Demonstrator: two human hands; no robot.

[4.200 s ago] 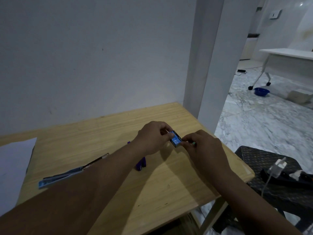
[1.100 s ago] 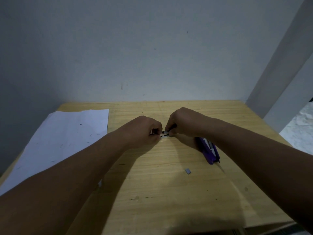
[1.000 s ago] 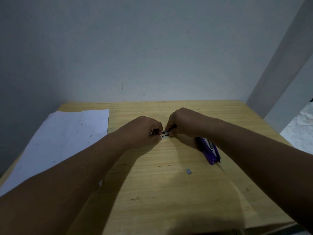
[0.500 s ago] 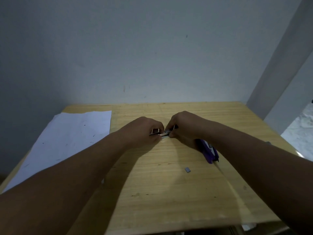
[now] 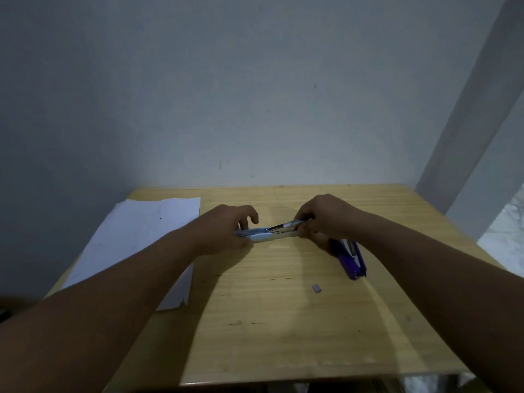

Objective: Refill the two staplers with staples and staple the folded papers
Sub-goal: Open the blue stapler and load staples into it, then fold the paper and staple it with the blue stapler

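A light blue and white stapler (image 5: 266, 234) lies sideways between my hands near the middle of the wooden table (image 5: 283, 321), its metal staple channel exposed. My left hand (image 5: 226, 231) holds its left end, index finger raised. My right hand (image 5: 320, 218) pinches the metal part at its right end. A purple stapler (image 5: 353, 259) lies on the table just below my right hand. White paper (image 5: 136, 239) lies on the table's left side, partly under my left forearm.
A small grey strip of staples (image 5: 316, 288) lies on the table in front of the purple stapler. A grey wall stands right behind the table. A white pillar (image 5: 465, 143) rises at the right, with marble floor (image 5: 507, 228) beyond it.
My hands have drawn apart, and the light blue stapler now shows stretched open between them. The view has tilted slightly upward.
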